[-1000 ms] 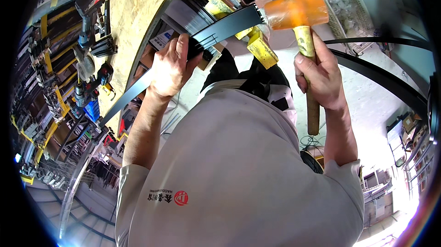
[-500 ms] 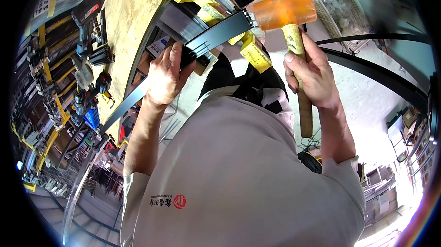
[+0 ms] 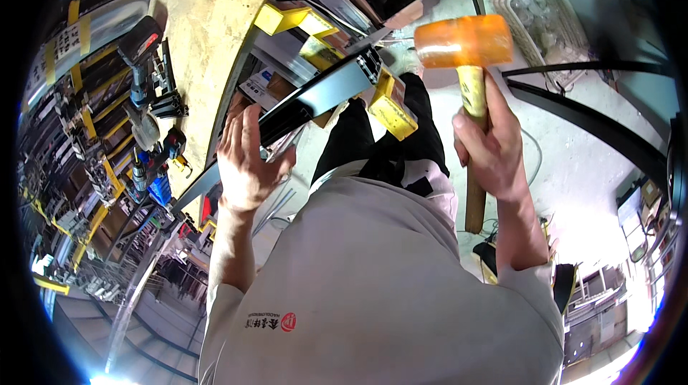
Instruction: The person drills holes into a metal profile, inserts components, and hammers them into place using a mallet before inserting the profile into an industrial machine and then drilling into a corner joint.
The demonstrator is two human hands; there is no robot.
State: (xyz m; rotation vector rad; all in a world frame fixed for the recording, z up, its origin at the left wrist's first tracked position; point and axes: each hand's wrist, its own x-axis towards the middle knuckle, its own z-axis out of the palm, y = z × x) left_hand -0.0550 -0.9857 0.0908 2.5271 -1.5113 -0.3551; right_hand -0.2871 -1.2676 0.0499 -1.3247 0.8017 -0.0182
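Going by the head view, the only one there is: you're working around a long dark bar (image 3: pixel 315 102), which is running from about 8 o'clock up toward 12, its near end sitting at 12. Your left hand (image 3: pixel 247 159) is lying across it at 9 o'clock, thumb spreading away from the fingers, so it's looking more like resting than clamping. Your right hand (image 3: pixel 493 148), at 3 o'clock, is wrapping firmly around the handle of the orange mallet (image 3: pixel 464 42), whose head is standing up between 1 and 2.

As for progress, I'd call it midway: you're having the mallet in your grip and the bar under your palm, but the mallet head is hanging apart from the bar's end, so nothing's touching there right now. Some small ribbed bits are showing at that end; I can't tell if they're sitting fully home, so how much is left is staying a guess.

A yellow block (image 3: pixel 394 109) is sitting just beside the end, at 1 o'clock. The chipboard tabletop (image 3: pixel 204 20) is stretching across 10 to 11, with a power tool (image 3: pixel 140 41) lying near its edge at 10. A white basket (image 3: pixel 510 20) is standing at 2.
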